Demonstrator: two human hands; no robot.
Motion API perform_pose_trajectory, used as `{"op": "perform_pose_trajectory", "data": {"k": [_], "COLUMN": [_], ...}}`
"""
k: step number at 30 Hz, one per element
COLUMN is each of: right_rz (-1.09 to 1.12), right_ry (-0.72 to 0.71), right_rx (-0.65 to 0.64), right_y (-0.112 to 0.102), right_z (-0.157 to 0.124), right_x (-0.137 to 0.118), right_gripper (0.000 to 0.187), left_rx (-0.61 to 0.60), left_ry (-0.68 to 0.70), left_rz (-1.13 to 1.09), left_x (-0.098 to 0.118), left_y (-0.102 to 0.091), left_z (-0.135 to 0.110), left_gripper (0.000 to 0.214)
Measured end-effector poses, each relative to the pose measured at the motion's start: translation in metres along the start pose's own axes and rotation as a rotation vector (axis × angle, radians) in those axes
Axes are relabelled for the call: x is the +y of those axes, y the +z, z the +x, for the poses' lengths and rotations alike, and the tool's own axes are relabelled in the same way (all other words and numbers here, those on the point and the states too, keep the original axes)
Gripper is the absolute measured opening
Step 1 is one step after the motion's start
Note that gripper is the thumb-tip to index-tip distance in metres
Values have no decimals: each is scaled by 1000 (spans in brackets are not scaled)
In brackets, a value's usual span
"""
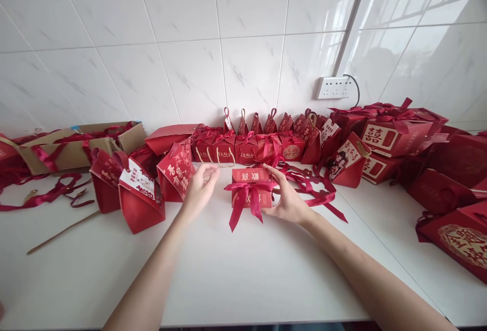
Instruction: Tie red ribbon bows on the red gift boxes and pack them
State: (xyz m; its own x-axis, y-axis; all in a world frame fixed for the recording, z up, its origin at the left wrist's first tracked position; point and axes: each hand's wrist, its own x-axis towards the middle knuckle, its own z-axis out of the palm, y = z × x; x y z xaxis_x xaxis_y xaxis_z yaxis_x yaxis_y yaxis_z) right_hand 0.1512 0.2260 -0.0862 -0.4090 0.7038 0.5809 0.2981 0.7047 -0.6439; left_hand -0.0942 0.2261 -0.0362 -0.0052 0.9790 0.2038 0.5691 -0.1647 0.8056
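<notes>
A small red gift box (pixel 243 174) with gold lettering stands on the white table, tied with a dark red satin ribbon bow (pixel 249 189) whose tails hang down its front. My right hand (pixel 285 199) grips the box from its right side, thumb and fingers around the edge. To the left of the box and apart from it is my left hand (pixel 201 189), slightly blurred, its fingers loosely bent with nothing visible in them. Loose red ribbons (pixel 314 189) lie behind and right of my right hand.
Triangular red boxes (pixel 140 201) stand at left, near a thin brown stick (pixel 63 233). Cardboard cartons (pixel 131 138) hold ribbons. A row of red boxes (pixel 245 151) lines the tiled wall. Stacked red boxes (pixel 407 138) and a large box (pixel 462 237) are at right, below a power strip (pixel 334 88).
</notes>
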Motion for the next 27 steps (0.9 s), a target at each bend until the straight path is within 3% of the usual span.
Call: {"op": "perform_pose_trajectory", "data": {"k": [3, 8, 9, 12, 13, 14, 16, 19, 23, 27], "right_rz": [35, -47, -99, -205, -192, -149, -4, 167, 279, 321], "right_ry": [16, 33, 54, 196, 280, 373, 539, 617, 615, 605], "right_rx": [-27, -132, -121, 34, 44, -1, -214, -459, -476, -505], "right_y": [6, -9, -16, -37, -41, -42, -38, -23, -12, -17], "right_z": [0, 2, 3, 5, 5, 5, 4, 2, 2, 4], "right_x": [-5, -18, -23, -39, -46, -53, -65, -75, -70, -61], "right_gripper": [98, 102, 95, 48, 46, 50, 54, 43, 33, 29], "left_rx": [17, -92, -89, -75, -83, -91, -92, -89, -85, -81], "left_ry": [149, 93, 97, 94, 84, 72, 61, 66, 77, 62], "left_rz": [-274, -386, -393, -374, -374, -377, -387, -402, -404, -396], "left_x": [12, 18, 17, 16, 16, 16, 18, 19, 20, 21], "left_y": [19, 38, 39, 38, 37, 37, 37, 38, 39, 38], "left_z": [-10, -23, -24, -23, -23, -23, -24, -25, -25, -25], "left_gripper": [52, 57, 56, 55, 56, 56, 57, 57, 54, 53]}}
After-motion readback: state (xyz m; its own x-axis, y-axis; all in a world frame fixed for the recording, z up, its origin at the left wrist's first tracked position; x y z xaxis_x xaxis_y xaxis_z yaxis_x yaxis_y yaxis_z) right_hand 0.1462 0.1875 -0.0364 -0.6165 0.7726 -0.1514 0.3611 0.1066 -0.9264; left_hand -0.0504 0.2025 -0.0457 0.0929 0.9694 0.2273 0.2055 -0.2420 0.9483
